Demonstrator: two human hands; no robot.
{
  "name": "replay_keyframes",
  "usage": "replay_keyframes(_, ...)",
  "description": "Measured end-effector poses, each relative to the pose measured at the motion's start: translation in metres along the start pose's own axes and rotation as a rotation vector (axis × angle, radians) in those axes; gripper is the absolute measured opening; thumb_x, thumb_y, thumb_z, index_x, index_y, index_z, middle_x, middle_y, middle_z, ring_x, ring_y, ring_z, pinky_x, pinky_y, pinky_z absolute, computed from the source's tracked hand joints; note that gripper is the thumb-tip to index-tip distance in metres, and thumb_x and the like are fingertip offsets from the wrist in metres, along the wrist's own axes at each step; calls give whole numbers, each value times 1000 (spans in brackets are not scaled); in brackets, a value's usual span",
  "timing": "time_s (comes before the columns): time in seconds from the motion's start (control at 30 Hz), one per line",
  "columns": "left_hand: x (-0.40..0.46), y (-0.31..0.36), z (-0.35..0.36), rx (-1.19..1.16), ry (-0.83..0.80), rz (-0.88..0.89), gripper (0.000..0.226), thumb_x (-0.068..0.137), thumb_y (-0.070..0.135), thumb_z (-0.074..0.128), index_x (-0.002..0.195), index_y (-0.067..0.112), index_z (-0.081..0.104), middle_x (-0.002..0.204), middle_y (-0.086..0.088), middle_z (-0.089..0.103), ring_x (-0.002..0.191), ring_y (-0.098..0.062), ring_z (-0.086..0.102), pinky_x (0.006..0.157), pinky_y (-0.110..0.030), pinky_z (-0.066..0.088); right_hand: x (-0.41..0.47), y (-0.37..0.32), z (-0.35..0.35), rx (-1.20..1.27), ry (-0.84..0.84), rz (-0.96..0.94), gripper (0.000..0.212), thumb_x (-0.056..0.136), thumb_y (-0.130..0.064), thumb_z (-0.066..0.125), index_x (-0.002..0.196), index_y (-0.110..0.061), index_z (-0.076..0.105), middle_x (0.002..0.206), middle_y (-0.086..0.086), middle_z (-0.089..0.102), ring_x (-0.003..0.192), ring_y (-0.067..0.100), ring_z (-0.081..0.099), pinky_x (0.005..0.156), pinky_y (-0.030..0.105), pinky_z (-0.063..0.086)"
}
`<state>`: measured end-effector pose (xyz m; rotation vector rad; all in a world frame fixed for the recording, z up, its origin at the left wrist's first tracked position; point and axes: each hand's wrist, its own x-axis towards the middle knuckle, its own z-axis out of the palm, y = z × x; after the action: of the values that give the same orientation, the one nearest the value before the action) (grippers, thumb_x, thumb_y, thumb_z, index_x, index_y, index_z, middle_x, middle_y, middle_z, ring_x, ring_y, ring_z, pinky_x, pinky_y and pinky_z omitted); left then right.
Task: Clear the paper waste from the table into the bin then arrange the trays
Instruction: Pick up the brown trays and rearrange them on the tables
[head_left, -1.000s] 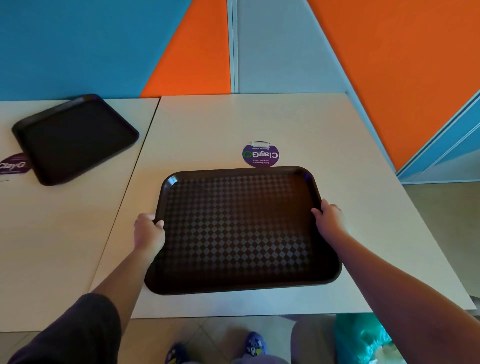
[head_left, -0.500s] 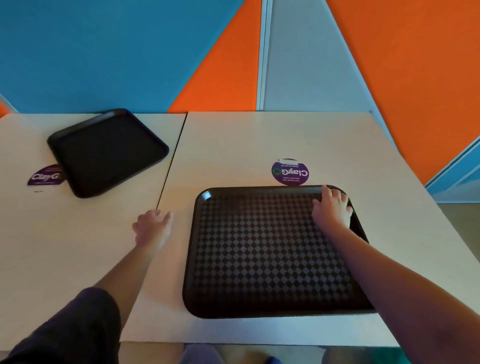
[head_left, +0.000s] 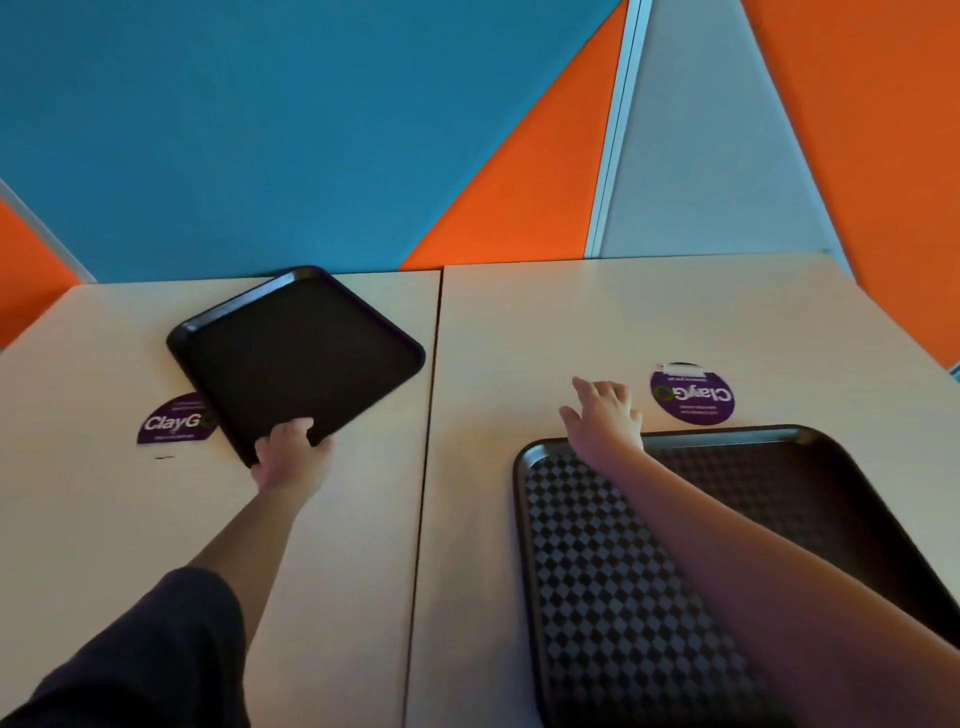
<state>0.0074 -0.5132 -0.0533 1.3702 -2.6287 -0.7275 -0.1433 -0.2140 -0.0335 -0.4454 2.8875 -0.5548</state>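
The left hand (head_left: 291, 457) grips the near corner of the plain tray (head_left: 296, 358). The right hand (head_left: 605, 415), fingers spread, reaches over the far edge of the checked tray (head_left: 597, 571) under its arm.

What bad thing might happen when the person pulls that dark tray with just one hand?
1. The left hand grips only the near corner of the plain black plastic tray, which lies skewed, so it may swing or slip when pulled.
2. That tray overlaps the round purple sticker on the left pale table; dragging might scuff it.
3. The open right hand reaches over the checkered black tray and may nudge it askew.
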Motion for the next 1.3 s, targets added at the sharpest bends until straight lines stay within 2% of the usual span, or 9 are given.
replay_keyframes(0.13,17,-26,-2,91,-24,20,38,91,26,54,127,14,52,131,-10,49,120,-31,37,93,-46,36,5,-37,24,-7,-51,-28,45,96,-29,36,139,-19,30,145,5,35,136,23,19,105,46,28)
replay_keyframes(0.3,40,-51,-1,180,-49,118,17,86,19,57,100,12,66,108,-10,62,102,-29,50,84,-41,40,2,-72,54,-3,-119,-85,44,96,-29,38,138,-19,33,144,4,36,136,23,18,104,47,27)
replay_keyframes(0.47,50,-47,5,245,-53,227,25,84,16,64,106,7,60,112,-11,55,107,-28,50,89,-40,42,2,-94,69,27,-146,-107,44,96,-28,39,139,-20,34,145,3,35,137,23,17,108,45,25)
replay_keyframes(0.6,58,-45,10,240,-80,358,19,86,5,55,104,7,60,107,-10,58,98,-24,55,82,-34,46,1,-106,74,99,-138,-106,43,96,-26,40,138,-18,37,143,5,37,136,24,19,110,44,25)
replay_keyframes(0.73,49,-22,14,129,-139,486,16,85,12,58,99,5,61,102,-8,57,93,-22,56,76,-33,47,-3,-112,81,230,-171,-59,43,96,-26,42,137,-14,39,140,10,41,133,27,23,109,40,27)
replay_keyframes(0.9,12,13,20,22,-202,662,17,83,19,62,97,9,62,98,-3,59,87,-17,59,76,-31,51,-10,-121,86,579,-162,170,49,94,-38,46,135,-12,42,131,9,51,120,24,48,97,30,38)
replay_keyframes(1.0,-11,26,25,-42,-221,763,16,80,23,64,90,11,62,92,-2,61,78,-14,59,70,-30,52,-8,-126,89,799,-158,349,59,89,-52,46,133,-13,44,124,8,58,110,26,57,94,37,48)
replay_keyframes(1.13,-45,46,28,-114,-286,840,17,79,28,65,81,13,59,85,1,58,73,-12,56,64,-27,50,-3,-127,84,1077,-130,568,44,90,-49,45,111,-11,53,93,4,62,80,21,62,62,32,53)
replay_keyframes(1.3,-64,58,34,-103,-380,903,20,78,34,64,86,17,58,89,7,55,79,-9,53,66,-25,49,-3,-114,76,1027,58,673,33,98,-25,37,119,-3,48,112,15,58,101,31,58,84,38,48)
